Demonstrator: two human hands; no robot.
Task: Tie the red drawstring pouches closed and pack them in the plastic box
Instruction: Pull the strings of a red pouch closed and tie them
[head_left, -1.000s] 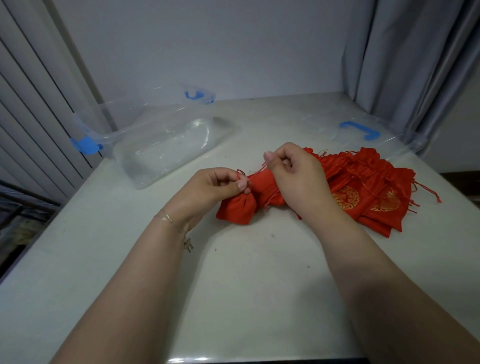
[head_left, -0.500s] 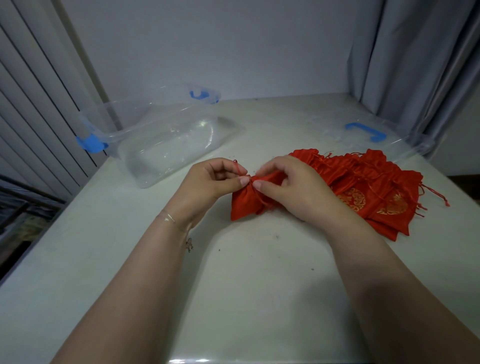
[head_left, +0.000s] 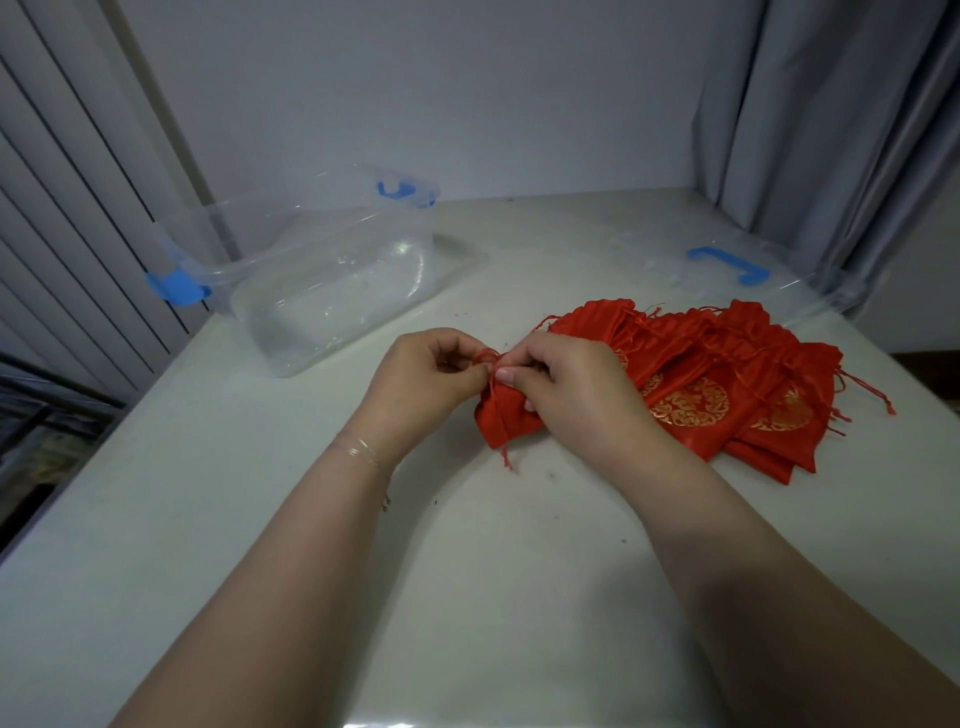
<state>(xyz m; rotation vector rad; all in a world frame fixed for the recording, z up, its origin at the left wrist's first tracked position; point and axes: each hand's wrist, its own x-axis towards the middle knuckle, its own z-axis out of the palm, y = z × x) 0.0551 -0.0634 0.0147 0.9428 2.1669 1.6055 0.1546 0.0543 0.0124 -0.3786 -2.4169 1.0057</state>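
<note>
1. Both grips meet at the gathered neck of one red pouch (head_left: 506, 418): the left hand (head_left: 423, 379) has its fingers curled and pinches the drawstring (head_left: 487, 357) at the neck, and the right hand (head_left: 563, 384) pinches the cord and cloth from the other side, thumb tip pressed against the fabric.
2. That pouch lies on the table (head_left: 467, 571) directly under and between the two hands, its neck up at the fingertips and its body running down toward the person; a loose cord end trails off its lower edge.
3. Judging by the bunched neck, the tying is under way and not finished; whether a knot has formed I cannot tell, since the fingers hide it.
4. Just beyond the right hand, touching its back, sits the pile of red pouches (head_left: 727, 384), overlapping flat, gold emblems up, cords straggling out to the right.
5. Well apart to the upper left stands the plastic box (head_left: 322, 275), open, with blue clasps, and nothing red shows inside it.
6. Packing therefore calls for a carry up and to the left, and the left hand lies nearer the box.
7. Farther right rests the box's clear lid (head_left: 737, 270) with a blue handle.
</note>
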